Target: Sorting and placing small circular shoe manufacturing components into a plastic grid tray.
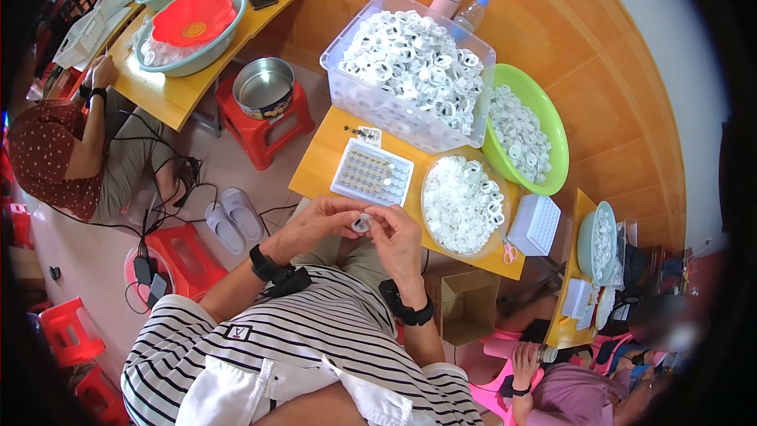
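Between my two hands, over my lap at the table's near edge, is a small white plastic ring-shaped part [361,223] with a dark spot in its middle. My left hand [331,219] pinches it from the left. From the right, the fingers of my right hand [394,235] close on the same part. Just beyond my hands lies a white tray [339,187] with rows of small round grey pieces. To the right of it stands a round clear bowl [426,203] heaped with small white parts. The fingertips partly hide the held part.
Behind stands a clear bin [355,93] full of white rings, beside a green basin [552,122]. Pink scissors [509,251] and a white box [536,225] are at the right. A red stool [268,138] holds a metal tin [264,87]. Co-workers sit left and right.
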Motion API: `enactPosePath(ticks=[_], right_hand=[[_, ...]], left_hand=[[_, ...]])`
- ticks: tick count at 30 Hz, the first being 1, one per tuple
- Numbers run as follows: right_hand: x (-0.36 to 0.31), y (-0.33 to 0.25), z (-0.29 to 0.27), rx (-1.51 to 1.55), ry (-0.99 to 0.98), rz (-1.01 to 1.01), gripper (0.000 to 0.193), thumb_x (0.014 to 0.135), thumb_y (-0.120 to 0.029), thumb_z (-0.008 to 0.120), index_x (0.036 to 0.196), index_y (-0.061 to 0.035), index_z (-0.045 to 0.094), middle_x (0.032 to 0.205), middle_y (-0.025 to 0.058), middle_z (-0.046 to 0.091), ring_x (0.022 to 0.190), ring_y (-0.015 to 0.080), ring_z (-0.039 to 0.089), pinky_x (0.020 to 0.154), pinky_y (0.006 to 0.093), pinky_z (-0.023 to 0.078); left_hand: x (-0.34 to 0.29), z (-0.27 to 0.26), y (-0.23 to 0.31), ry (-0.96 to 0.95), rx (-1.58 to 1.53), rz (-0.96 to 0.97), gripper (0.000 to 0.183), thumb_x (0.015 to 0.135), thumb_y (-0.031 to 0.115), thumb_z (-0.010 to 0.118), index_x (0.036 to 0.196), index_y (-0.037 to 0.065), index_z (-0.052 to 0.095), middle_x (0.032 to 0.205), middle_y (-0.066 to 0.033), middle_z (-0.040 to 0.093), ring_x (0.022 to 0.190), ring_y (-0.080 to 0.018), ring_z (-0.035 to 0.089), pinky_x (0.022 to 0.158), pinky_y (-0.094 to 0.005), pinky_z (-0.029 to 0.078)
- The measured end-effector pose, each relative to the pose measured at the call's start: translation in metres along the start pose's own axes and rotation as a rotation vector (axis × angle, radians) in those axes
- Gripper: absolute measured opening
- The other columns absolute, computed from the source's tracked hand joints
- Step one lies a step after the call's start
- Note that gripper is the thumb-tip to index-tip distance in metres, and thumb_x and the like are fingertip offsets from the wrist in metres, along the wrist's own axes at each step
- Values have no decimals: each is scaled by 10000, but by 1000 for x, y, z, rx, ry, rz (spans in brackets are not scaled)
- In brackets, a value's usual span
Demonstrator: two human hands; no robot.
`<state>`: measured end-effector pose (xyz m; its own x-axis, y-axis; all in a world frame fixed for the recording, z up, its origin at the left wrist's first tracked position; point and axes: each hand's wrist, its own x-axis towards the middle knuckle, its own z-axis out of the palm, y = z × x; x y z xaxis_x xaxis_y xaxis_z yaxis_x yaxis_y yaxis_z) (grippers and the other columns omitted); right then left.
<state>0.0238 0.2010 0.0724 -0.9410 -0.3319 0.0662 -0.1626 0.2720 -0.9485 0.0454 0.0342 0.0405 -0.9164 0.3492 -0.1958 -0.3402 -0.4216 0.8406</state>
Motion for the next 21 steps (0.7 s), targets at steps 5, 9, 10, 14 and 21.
enactPosePath(ticks=[5, 9, 10, 14, 21], right_hand=[[18, 16, -4, -41, 81, 96, 106, 785, -6, 595, 887, 6, 621, 774, 85, 576, 602, 162, 600, 535, 257, 462], [39, 31, -10, -433, 277, -81, 99, 763, -60, 611, 856, -29, 626, 762, 92, 566, 593, 220, 569, 552, 316, 445], [42, 31, -8, -501, 293, -89, 100, 757, -74, 615, 850, -39, 627, 755, 93, 559, 596, 239, 557, 562, 336, 439], [47, 40, 0, -609, 324, -111, 89, 754, -92, 625, 832, -51, 614, 735, 80, 542, 615, 241, 551, 570, 348, 432], [50, 35, 2, -581, 317, -68, 77, 725, -60, 637, 774, -48, 578, 732, 67, 549, 630, 237, 560, 569, 347, 431]], left_hand=[[0, -13, 1, 101, -151, -25, 296, 914, 145, 486, 1158, -13, 539, 1049, -86, 598, 915, -139, 597, 783, -256, 514], [3, -20, 8, 154, -228, 8, 302, 920, 155, 480, 1161, -21, 529, 1032, -92, 601, 897, -144, 606, 779, -252, 515], [3, -21, 9, 154, -235, 22, 300, 920, 157, 480, 1157, -21, 532, 1031, -90, 602, 889, -142, 609, 779, -250, 515], [6, -25, 10, 170, -262, 41, 297, 920, 161, 484, 1147, -24, 537, 1024, -86, 603, 869, -134, 612, 778, -244, 514], [10, -23, 11, 169, -315, 44, 300, 912, 178, 503, 1137, -16, 546, 1011, -78, 601, 853, -128, 610, 789, -233, 511]])
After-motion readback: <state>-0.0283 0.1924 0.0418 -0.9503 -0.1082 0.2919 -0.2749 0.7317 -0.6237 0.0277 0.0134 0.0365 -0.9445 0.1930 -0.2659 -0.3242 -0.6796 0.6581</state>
